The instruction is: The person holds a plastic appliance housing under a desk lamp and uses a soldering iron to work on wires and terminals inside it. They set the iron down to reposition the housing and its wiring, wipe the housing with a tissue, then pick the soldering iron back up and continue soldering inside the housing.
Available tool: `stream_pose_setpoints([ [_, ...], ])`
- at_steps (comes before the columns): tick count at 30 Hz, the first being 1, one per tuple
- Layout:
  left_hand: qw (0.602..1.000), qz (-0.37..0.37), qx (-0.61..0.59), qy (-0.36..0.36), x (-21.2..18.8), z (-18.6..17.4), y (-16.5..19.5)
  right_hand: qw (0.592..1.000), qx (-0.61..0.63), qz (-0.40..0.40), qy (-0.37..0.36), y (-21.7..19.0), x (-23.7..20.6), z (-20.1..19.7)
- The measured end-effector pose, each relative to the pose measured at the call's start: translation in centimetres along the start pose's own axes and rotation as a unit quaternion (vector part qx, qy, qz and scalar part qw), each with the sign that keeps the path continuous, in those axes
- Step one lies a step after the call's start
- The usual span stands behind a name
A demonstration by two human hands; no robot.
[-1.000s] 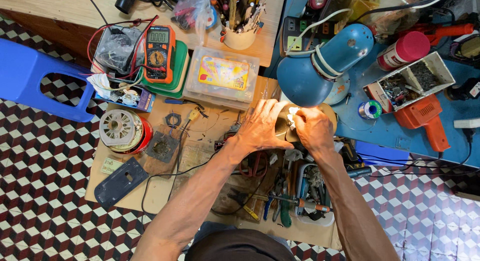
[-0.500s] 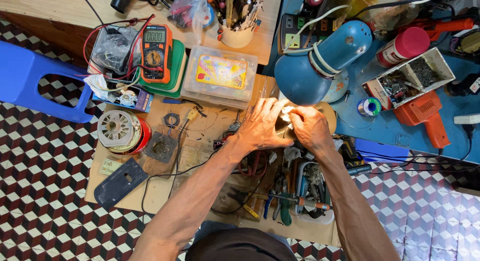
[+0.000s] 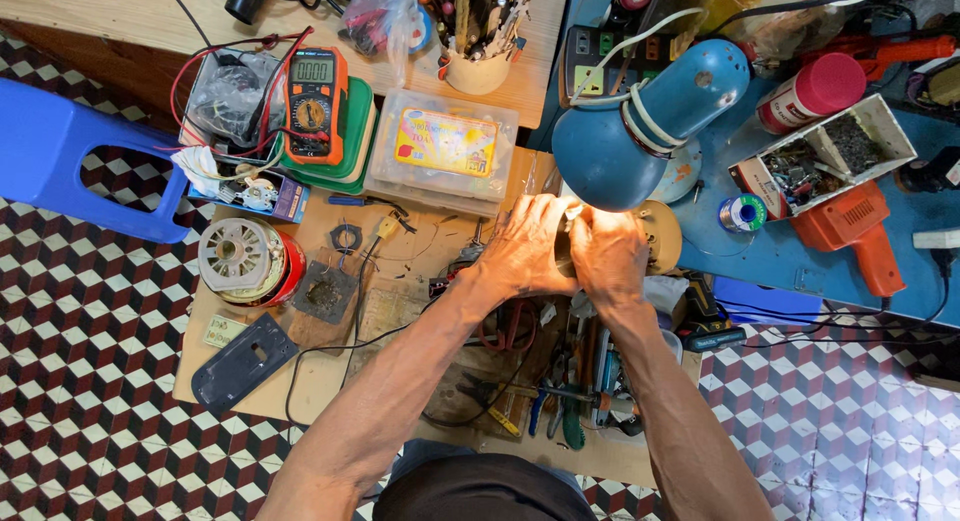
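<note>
My left hand point(image 3: 527, 251) and my right hand point(image 3: 608, 256) are pressed together under the blue desk lamp point(image 3: 640, 131), both closed around a small object that the fingers and the lamp's glare hide. A round tan part point(image 3: 664, 236) lies just right of my right hand. Both hands hover over a wooden work board point(image 3: 330, 366) on the floor.
An orange multimeter point(image 3: 313, 101) lies on green boxes at the left, a clear plastic box point(image 3: 444, 151) beside it. A round motor part point(image 3: 240, 259) and a dark plate point(image 3: 243, 361) sit on the board. Pliers and screwdrivers point(image 3: 560, 401) lie near me. An orange drill point(image 3: 857, 231) lies right.
Both hands stay clasped on the small object under the lamp, with only slight finger shifts. The view has drifted a little.
</note>
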State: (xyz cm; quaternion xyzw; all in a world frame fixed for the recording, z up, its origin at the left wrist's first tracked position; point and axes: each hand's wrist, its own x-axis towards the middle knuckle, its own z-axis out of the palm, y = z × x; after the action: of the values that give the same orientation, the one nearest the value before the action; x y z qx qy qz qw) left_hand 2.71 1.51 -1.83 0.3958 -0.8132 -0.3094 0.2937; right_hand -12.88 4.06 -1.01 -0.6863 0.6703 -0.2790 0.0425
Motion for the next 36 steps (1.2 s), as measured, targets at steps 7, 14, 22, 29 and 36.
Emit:
stream_pose_setpoints([
  [7, 0.996, -0.052, 0.002, -0.066, 0.4, -0.8, 0.3, 0.949, 0.092, 0.279, 0.115, 7.3, -1.7, -5.6],
  [14, 0.997, -0.037, -0.011, -0.060, 1.6, -0.1, 1.0, 0.914, 0.242, 0.315, 0.075, 11.9, -2.9, -4.2],
  [22, 0.997, -0.034, 0.038, -0.058, 3.6, 2.8, 1.4, 0.811, 0.477, 0.339, 0.004, 14.6, -2.4, -4.2],
  [29, 0.997, -0.018, 0.036, -0.071, 5.2, 4.7, 1.7, 0.845, 0.437, 0.305, 0.041, 17.5, -2.4, -3.3],
  [36, 0.992, -0.027, 0.056, -0.111, 6.1, 5.6, 2.0, 0.842, 0.429, 0.324, 0.042, 19.1, -2.4, -2.7],
])
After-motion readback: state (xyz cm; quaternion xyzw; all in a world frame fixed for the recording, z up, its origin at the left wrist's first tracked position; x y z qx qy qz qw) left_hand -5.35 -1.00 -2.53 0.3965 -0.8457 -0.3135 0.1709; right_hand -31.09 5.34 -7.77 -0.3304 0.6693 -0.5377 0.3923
